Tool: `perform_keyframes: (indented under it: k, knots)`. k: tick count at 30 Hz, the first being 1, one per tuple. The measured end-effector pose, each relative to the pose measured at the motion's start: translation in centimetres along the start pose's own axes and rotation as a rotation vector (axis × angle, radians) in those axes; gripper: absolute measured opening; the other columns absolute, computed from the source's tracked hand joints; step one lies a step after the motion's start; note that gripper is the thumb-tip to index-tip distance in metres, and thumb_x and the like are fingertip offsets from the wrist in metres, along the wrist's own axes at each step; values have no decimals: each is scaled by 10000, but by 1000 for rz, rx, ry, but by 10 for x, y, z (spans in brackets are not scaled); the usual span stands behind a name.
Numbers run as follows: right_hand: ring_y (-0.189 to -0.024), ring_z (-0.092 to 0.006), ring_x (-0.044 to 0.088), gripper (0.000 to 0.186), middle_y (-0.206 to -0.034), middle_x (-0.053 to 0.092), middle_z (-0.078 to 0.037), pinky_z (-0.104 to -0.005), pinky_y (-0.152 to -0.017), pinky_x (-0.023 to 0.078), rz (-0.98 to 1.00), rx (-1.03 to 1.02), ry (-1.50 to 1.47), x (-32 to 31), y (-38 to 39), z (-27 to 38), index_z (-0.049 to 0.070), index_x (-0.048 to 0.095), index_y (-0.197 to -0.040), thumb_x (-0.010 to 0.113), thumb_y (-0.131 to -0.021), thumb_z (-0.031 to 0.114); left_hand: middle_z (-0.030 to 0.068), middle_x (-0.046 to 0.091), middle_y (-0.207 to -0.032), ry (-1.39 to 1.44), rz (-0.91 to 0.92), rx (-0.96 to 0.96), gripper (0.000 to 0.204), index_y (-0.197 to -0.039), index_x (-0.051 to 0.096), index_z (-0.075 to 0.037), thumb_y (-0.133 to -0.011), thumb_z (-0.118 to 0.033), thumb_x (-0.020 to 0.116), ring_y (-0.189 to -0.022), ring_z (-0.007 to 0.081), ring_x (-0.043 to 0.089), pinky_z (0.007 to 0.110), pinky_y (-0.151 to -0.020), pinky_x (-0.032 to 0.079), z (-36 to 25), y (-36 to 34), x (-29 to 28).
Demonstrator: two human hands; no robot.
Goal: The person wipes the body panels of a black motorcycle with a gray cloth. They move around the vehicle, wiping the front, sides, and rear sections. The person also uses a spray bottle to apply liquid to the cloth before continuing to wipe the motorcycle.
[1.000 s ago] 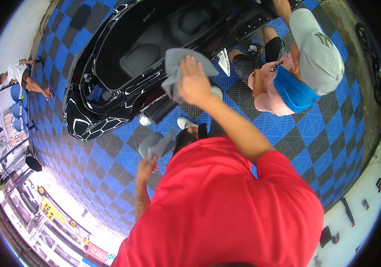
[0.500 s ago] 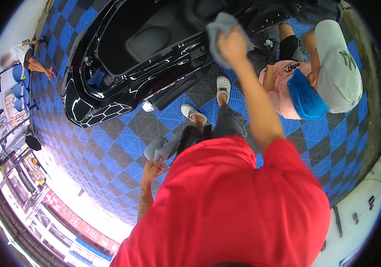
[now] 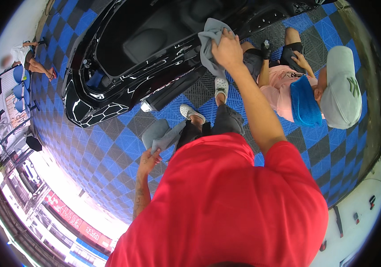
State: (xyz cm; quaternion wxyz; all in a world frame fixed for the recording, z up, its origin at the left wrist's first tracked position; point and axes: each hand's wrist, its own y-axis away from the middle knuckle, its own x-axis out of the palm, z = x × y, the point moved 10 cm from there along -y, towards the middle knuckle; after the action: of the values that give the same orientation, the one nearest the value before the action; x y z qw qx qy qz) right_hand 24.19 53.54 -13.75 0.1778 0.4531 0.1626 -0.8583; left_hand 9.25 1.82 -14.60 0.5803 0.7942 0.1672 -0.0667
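My right hand (image 3: 228,51) grips a grey cloth (image 3: 207,55) against the edge of a glossy black vehicle body (image 3: 103,104). Part of this cloth hangs loose over the side. Low on the left, my left hand (image 3: 149,161) pinches a second bunch of grey cloth (image 3: 157,133), which hangs beside my leg, apart from the vehicle. A deep black compartment (image 3: 137,46) lies open along the vehicle's top. Bright hexagon-shaped reflections show on its near left end.
A person in a pink shirt and pale cap (image 3: 344,89) sits low at the right, one gloved hand holding a small item. Another person (image 3: 23,53) sits far left by blue chairs (image 3: 19,89). Blue and grey floor tiles (image 3: 110,151) surround my white clogs (image 3: 192,112).
My right hand and its cloth have shifted slightly left and nearer along the body. My left hand has moved a little left. The seated person on the right has moved nearer.
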Motion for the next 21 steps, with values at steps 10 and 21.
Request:
perform_keyframes:
  k: [10,21]
  knots:
    - [-1374,-357,440,643,-1443,468,-272,-456,-1171,307,78,-334,-226,28,45,118,-82,572,-1273,709,-719,214,47,649,-719,-19,23,17,355,-1083,648,-15,-976,-351,610,-624,118,588,266,-592,482,-5,-23,9]
    - [-994,-485,638,561,-1041,654,-333,-511,-875,513,34,307,-185,43,-71,-127,-103,529,-1266,627,-880,293,62,661,-707,95,-28,-16,370,-1042,639,-6,-974,-368,602,-611,123,602,270,-573,479,22,-7,32]
